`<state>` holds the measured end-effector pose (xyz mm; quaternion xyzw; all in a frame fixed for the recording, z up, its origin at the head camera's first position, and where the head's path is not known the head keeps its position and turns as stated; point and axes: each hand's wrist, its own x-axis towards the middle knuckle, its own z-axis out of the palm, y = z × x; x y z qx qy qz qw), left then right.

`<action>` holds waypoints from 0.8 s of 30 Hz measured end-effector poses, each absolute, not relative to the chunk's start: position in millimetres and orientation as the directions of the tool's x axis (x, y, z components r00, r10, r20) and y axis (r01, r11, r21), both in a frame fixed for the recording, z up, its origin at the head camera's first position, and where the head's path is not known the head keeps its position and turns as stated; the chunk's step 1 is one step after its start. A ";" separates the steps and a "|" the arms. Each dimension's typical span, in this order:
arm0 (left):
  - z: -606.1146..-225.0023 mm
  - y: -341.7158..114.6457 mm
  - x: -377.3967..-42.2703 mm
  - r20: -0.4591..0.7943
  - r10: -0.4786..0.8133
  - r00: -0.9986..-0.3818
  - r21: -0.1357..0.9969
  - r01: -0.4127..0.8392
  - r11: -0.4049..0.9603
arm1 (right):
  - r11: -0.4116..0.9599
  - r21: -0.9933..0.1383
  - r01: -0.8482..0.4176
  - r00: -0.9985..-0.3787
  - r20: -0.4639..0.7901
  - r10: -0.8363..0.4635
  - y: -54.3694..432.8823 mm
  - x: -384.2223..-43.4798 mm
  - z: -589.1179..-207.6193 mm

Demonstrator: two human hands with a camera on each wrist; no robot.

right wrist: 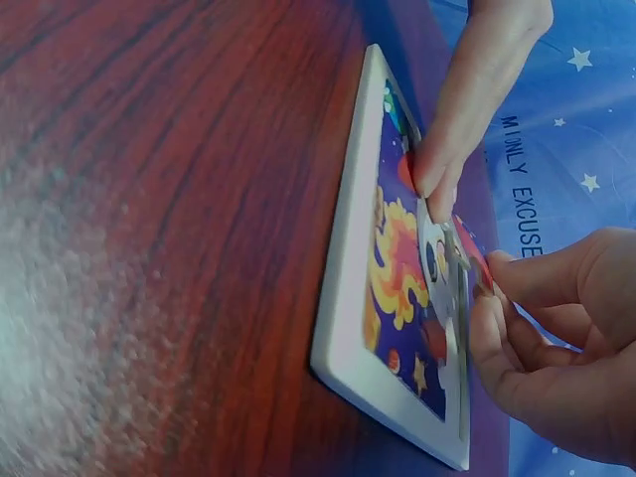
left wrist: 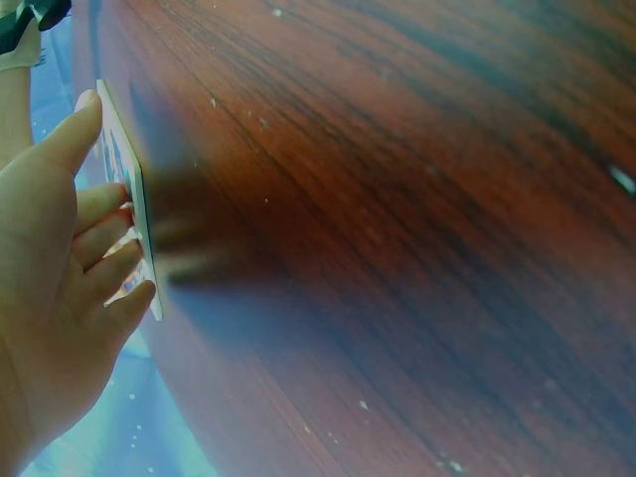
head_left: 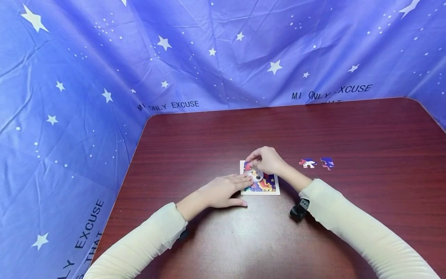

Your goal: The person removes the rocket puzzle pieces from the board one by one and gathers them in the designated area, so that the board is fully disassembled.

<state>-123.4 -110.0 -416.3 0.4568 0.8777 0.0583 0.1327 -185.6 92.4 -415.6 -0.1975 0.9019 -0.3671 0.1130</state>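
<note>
A small square jigsaw puzzle with a white-framed tray (head_left: 277,190) lies on the table, printed with a purple sky, an orange flame shape and a white figure. My left hand (head_left: 224,190) rests its straight fingers on the puzzle's left side, thumb spread off the near edge. At the far edge, my right hand (head_left: 268,159) pinches a red and purple puzzle piece (right wrist: 471,250) between thumb and fingers. That piece tilts up from the tray in the right wrist view. The left wrist view shows the left fingers over the tray's edge, hiding most of the picture.
Two loose puzzle pieces lie right of the tray: a red and white one (head_left: 308,163) and a purple one (head_left: 327,162). Around the dark red wooden table (head_left: 195,143) hangs a blue star-patterned cloth (head_left: 223,58). A black strap (head_left: 299,210) hangs at the right cuff.
</note>
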 end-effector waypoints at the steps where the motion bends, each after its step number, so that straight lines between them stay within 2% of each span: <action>1: -416.0 -109.8 -123.5 -0.181 0.818 -0.547 0.224 0.787 0.575 | 0.654 -0.706 -0.272 -0.899 -0.056 -0.434 92.0 -185.2 -415.3; 16: -417.8 -110.2 -124.0 -0.166 0.821 -0.546 0.216 0.793 0.570 | 0.603 -0.751 -0.271 -0.877 -0.064 -0.475 85.4 -183.3 -415.7; 24: -415.7 -109.7 -122.7 -0.169 0.822 -0.543 0.221 0.792 0.569 | 0.604 -0.765 -0.224 -0.901 -0.073 -0.427 86.3 -181.6 -416.5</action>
